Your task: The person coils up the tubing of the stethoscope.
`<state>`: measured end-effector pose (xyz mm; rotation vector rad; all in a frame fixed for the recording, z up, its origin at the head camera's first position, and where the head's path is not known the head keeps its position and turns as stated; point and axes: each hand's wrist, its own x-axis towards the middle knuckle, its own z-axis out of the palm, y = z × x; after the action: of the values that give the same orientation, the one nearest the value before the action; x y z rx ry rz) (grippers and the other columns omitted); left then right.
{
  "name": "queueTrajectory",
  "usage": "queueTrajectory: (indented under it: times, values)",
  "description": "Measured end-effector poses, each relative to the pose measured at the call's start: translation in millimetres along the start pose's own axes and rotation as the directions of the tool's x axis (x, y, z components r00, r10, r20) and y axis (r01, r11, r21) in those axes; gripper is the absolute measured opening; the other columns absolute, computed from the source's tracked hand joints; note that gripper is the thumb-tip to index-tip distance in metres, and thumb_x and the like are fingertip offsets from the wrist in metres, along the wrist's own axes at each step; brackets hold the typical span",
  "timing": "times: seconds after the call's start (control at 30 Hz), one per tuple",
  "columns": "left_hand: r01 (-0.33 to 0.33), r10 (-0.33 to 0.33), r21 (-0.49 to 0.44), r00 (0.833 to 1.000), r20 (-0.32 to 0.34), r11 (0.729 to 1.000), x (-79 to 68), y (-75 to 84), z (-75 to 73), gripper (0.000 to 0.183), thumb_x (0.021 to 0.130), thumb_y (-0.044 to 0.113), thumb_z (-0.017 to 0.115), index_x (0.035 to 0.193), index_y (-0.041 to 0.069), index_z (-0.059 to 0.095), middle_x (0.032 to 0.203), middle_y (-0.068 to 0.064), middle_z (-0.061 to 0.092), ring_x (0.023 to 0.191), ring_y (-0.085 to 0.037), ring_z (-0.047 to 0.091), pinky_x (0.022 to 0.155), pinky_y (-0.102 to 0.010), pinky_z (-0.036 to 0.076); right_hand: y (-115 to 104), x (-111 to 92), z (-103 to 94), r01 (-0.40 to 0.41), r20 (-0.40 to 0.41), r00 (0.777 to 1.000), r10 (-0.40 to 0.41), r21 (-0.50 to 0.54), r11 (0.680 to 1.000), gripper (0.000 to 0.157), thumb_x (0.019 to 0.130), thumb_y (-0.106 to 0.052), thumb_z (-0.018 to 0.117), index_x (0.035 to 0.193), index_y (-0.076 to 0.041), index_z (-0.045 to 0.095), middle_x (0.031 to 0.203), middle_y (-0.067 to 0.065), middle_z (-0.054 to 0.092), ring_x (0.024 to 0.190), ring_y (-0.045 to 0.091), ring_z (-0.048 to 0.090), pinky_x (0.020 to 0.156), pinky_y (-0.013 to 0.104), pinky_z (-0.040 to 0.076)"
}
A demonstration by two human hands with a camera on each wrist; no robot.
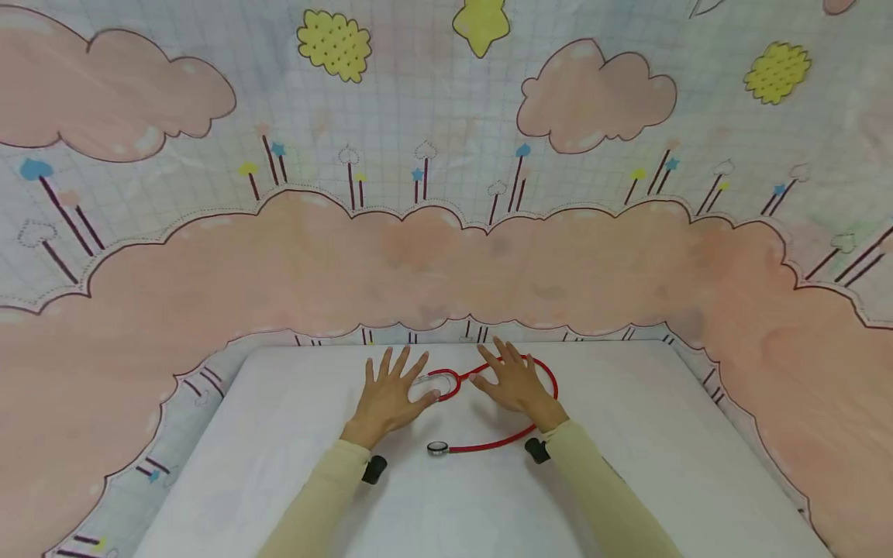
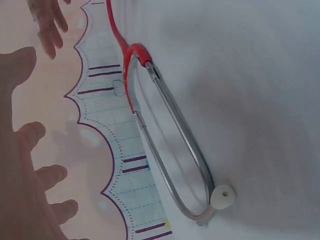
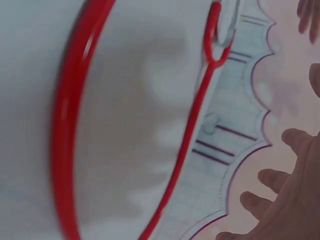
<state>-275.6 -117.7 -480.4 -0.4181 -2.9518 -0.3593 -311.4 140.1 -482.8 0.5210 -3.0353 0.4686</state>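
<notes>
A stethoscope with red tubing (image 1: 491, 445) lies looped on the white table, its round chest piece (image 1: 437, 448) toward the front. Its metal ear tubes (image 2: 182, 127) and a white ear tip (image 2: 223, 197) show in the left wrist view. My left hand (image 1: 391, 395), fingers straight and spread, hovers beside the ear tubes, its thumb overlapping them in the head view. Above the right part of the loop my right hand (image 1: 518, 385) is spread likewise, covering some tubing. Between the hands and the table, the right wrist view shows the tubing (image 3: 67, 125) apart from the fingers. Neither hand holds anything.
The white table (image 1: 279, 434) has its far edge just beyond my fingertips. Behind and around it hangs a cloth (image 1: 446, 263) printed with clouds and stars. A small black device (image 1: 374, 470) sits at the left wrist, another (image 1: 537, 450) at the right.
</notes>
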Motion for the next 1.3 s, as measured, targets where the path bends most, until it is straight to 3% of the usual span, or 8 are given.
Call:
queueTrajectory:
  times: [0.23, 0.47, 0.73, 1.0, 1.17, 1.3]
  values:
    - [0.025, -0.024, -0.100, 1.000, 0.006, 0.995, 7.3, -12.8, 10.4, 0.081, 0.090, 0.065, 0.053, 0.156, 0.027, 0.026, 0.163, -0.011, 0.023, 0.151, -0.040, 0.016, 0.117, -0.065, 0.014, 15, 7, 11.0, -0.030, 0.036, 0.999, 0.028, 0.049, 0.998, 0.070, 0.097, -0.056, 0.048, 0.156, -0.026, 0.027, 0.164, 0.010, 0.019, 0.151, 0.036, 0.017, 0.115, 0.069, 0.014]
    - [0.039, -0.039, -0.219, 0.999, 0.003, 0.975, 10.6, -20.6, 22.9, 0.084, 0.086, 0.053, 0.067, 0.153, 0.015, 0.034, 0.154, -0.017, 0.039, 0.142, -0.041, 0.034, 0.112, -0.063, 0.029, 17, 8, 20.5, -0.071, 0.057, 0.996, 0.064, 0.129, 0.989, 0.070, 0.095, -0.053, 0.054, 0.155, -0.024, 0.031, 0.162, 0.011, 0.025, 0.150, 0.036, 0.021, 0.117, 0.066, 0.014]
    - [0.151, -0.138, -0.386, 0.989, 0.062, 0.910, 10.8, -22.7, 33.5, 0.087, 0.082, 0.046, 0.076, 0.152, 0.014, 0.035, 0.152, -0.019, 0.042, 0.139, -0.042, 0.039, 0.110, -0.062, 0.034, 18, 23, 33.2, -0.063, 0.069, 0.996, 0.057, 0.088, 0.994, 0.068, 0.093, -0.048, 0.061, 0.151, -0.018, 0.040, 0.160, 0.010, 0.032, 0.148, 0.034, 0.027, 0.118, 0.062, 0.019]
    - [0.156, -0.151, -0.364, 0.988, 0.043, 0.918, 7.9, -22.5, 46.7, 0.081, 0.079, 0.035, 0.082, 0.145, 0.007, 0.045, 0.142, -0.021, 0.052, 0.131, -0.043, 0.046, 0.108, -0.062, 0.033, 16, 28, 45.8, -0.088, 0.091, 0.992, 0.084, 0.041, 0.995, 0.063, 0.094, -0.050, 0.059, 0.147, -0.017, 0.046, 0.155, 0.008, 0.041, 0.148, 0.032, 0.030, 0.119, 0.060, 0.019]
    - [0.151, -0.166, -0.357, 0.986, -0.010, 0.922, 8.2, -27.8, 52.0, 0.070, 0.075, 0.029, 0.085, 0.132, 0.000, 0.055, 0.128, -0.021, 0.059, 0.122, -0.041, 0.050, 0.104, -0.058, 0.036, 13, 28, 43.2, -0.081, 0.055, 0.995, 0.081, 0.003, 0.997, 0.059, 0.093, -0.050, 0.061, 0.140, -0.015, 0.053, 0.148, 0.009, 0.048, 0.143, 0.032, 0.036, 0.116, 0.063, 0.021]
    - [0.161, -0.175, -0.359, 0.985, -0.006, 0.919, 8.9, -30.8, 52.4, 0.061, 0.075, 0.029, 0.085, 0.122, -0.002, 0.061, 0.120, -0.020, 0.059, 0.115, -0.039, 0.051, 0.102, -0.056, 0.038, 13, 28, 41.5, -0.072, 0.028, 0.997, 0.072, 0.005, 0.997, 0.050, 0.093, -0.045, 0.063, 0.133, -0.015, 0.059, 0.141, 0.010, 0.054, 0.138, 0.033, 0.042, 0.115, 0.064, 0.022]
